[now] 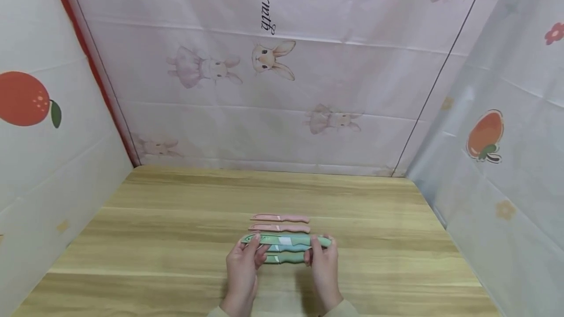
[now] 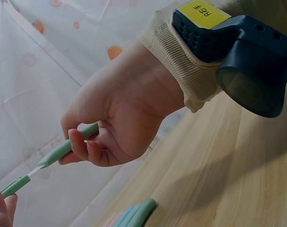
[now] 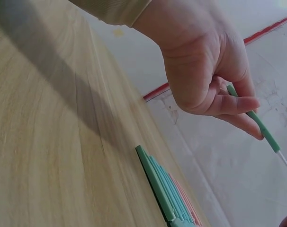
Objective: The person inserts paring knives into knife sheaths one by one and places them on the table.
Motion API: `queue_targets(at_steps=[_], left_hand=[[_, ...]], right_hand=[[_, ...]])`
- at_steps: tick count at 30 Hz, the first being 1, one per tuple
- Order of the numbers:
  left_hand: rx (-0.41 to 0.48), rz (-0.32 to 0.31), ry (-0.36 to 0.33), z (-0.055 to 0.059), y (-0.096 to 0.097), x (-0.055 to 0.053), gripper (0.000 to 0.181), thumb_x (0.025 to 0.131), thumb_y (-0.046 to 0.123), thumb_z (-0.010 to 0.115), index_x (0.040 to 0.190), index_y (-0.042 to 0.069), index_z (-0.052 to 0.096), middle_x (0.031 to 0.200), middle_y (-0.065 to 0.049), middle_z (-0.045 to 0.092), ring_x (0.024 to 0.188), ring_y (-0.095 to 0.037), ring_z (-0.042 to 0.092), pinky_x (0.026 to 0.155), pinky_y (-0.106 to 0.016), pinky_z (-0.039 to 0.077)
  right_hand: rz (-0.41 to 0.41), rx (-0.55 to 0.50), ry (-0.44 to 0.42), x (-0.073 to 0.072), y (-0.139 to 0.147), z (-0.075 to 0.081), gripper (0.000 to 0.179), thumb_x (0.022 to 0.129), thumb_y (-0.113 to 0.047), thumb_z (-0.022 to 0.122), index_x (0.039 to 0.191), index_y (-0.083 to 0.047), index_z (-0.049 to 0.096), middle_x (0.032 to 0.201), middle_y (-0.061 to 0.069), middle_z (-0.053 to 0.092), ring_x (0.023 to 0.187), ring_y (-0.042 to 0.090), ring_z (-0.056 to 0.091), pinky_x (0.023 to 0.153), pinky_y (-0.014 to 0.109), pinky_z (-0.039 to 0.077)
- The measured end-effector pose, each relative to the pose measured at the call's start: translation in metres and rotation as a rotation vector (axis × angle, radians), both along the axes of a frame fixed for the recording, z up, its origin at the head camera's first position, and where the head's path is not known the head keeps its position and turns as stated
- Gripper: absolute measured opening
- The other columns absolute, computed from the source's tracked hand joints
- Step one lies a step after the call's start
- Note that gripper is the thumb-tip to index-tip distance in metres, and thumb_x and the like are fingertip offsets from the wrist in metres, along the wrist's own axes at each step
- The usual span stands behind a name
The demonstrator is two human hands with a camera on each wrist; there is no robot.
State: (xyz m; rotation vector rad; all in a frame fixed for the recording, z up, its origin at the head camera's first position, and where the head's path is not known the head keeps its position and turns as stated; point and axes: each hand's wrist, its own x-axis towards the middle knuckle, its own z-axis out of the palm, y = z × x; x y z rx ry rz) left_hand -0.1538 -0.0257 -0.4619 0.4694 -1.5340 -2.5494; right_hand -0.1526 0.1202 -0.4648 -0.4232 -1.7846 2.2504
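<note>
Both hands hold one light green paring knife (image 1: pixel 304 240) in front of me, raised above the table. My left hand (image 1: pixel 242 264) pinches its green sheath (image 3: pixel 266 132) between thumb and fingers. The handle (image 2: pixel 57 153) is gripped by my right hand (image 1: pixel 325 264), fingers curled round it. Between sheath and handle a short stretch of pale blade (image 2: pixel 35 170) shows. Below lies a row of sheathed knives: pink ones (image 1: pixel 295 218) farthest away, blue (image 1: pixel 288 248) in the middle, a green one (image 1: pixel 291 259) nearest me. The held knife and hands partly cover the row in the head view.
The wood-grain table (image 1: pixel 176 238) carries the row of knives near its middle. A printed rabbit curtain (image 1: pixel 308 87) closes off the back, and fruit-print sheets stand at the left (image 1: pixel 53 170) and right (image 1: pixel 520 170).
</note>
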Motion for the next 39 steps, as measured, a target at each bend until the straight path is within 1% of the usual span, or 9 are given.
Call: queue_targets(at_steps=[4, 9, 16, 22, 25, 33, 36, 39], left_hand=[[-0.001, 0.000, -0.002, 0.000, 0.001, 0.001, 0.030, 0.091, 0.014, 0.061, 0.111, -0.008, 0.055, 0.082, -0.005, 0.068, 0.068, -0.010, 0.067, 0.052, -0.015, 0.052], [-0.004, 0.005, 0.004, 0.000, 0.003, 0.001, 0.027, 0.091, 0.012, 0.060, 0.109, -0.009, 0.056, 0.080, -0.004, 0.067, 0.067, -0.009, 0.067, 0.051, -0.015, 0.052], [-0.003, -0.002, 0.001, 0.000, 0.005, 0.002, 0.037, 0.092, 0.013, 0.061, 0.117, -0.012, 0.052, 0.085, -0.007, 0.068, 0.069, -0.010, 0.067, 0.051, -0.015, 0.052], [0.009, -0.008, 0.014, 0.000, 0.006, 0.004, 0.029, 0.091, 0.013, 0.061, 0.109, -0.009, 0.056, 0.084, -0.006, 0.069, 0.069, -0.010, 0.067, 0.052, -0.015, 0.052], [0.014, -0.014, 0.018, -0.002, 0.007, 0.004, 0.027, 0.091, 0.013, 0.061, 0.108, -0.009, 0.056, 0.083, -0.005, 0.068, 0.069, -0.010, 0.067, 0.052, -0.015, 0.052], [0.001, -0.019, 0.007, -0.006, 0.008, 0.003, 0.034, 0.091, 0.014, 0.061, 0.113, -0.011, 0.053, 0.084, -0.005, 0.068, 0.071, -0.011, 0.068, 0.053, -0.014, 0.052], [0.003, -0.021, 0.007, -0.006, 0.008, 0.003, 0.035, 0.091, 0.014, 0.061, 0.114, -0.012, 0.053, 0.084, -0.005, 0.068, 0.070, -0.011, 0.068, 0.053, -0.014, 0.053], [-0.001, -0.023, 0.005, -0.006, 0.009, 0.003, 0.035, 0.091, 0.013, 0.061, 0.114, -0.012, 0.053, 0.083, -0.005, 0.068, 0.069, -0.010, 0.067, 0.053, -0.014, 0.053]], right_hand=[[0.000, -0.018, 0.006, 0.000, -0.001, -0.002, 0.026, 0.096, -0.008, 0.045, 0.114, 0.002, 0.029, 0.065, 0.001, 0.044, 0.048, 0.008, 0.042, 0.046, 0.017, 0.037], [0.008, -0.025, 0.001, 0.000, -0.002, -0.003, 0.027, 0.097, -0.008, 0.044, 0.116, 0.002, 0.028, 0.064, 0.001, 0.044, 0.049, 0.008, 0.042, 0.046, 0.017, 0.037], [0.007, -0.017, -0.011, 0.001, -0.004, -0.004, 0.033, 0.097, -0.008, 0.043, 0.122, 0.003, 0.024, 0.064, 0.001, 0.045, 0.049, 0.009, 0.042, 0.046, 0.018, 0.039], [0.012, -0.016, -0.016, 0.001, -0.003, -0.005, 0.034, 0.098, -0.010, 0.042, 0.123, 0.003, 0.023, 0.065, 0.001, 0.045, 0.050, 0.009, 0.043, 0.046, 0.018, 0.040], [0.011, -0.021, -0.019, 0.001, -0.003, -0.005, 0.032, 0.098, -0.010, 0.042, 0.122, 0.002, 0.024, 0.067, 0.002, 0.046, 0.050, 0.009, 0.043, 0.046, 0.018, 0.040], [0.010, -0.034, -0.013, 0.000, -0.005, -0.009, 0.025, 0.098, -0.009, 0.041, 0.116, -0.001, 0.026, 0.074, 0.003, 0.045, 0.050, 0.009, 0.042, 0.046, 0.018, 0.040], [0.008, -0.032, -0.021, 0.000, -0.006, -0.011, 0.027, 0.099, -0.010, 0.041, 0.117, -0.001, 0.025, 0.076, 0.002, 0.045, 0.049, 0.009, 0.042, 0.045, 0.018, 0.040], [0.007, -0.033, -0.026, 0.000, -0.007, -0.012, 0.032, 0.099, -0.011, 0.041, 0.122, 0.001, 0.023, 0.075, 0.002, 0.046, 0.049, 0.009, 0.042, 0.045, 0.018, 0.040]])
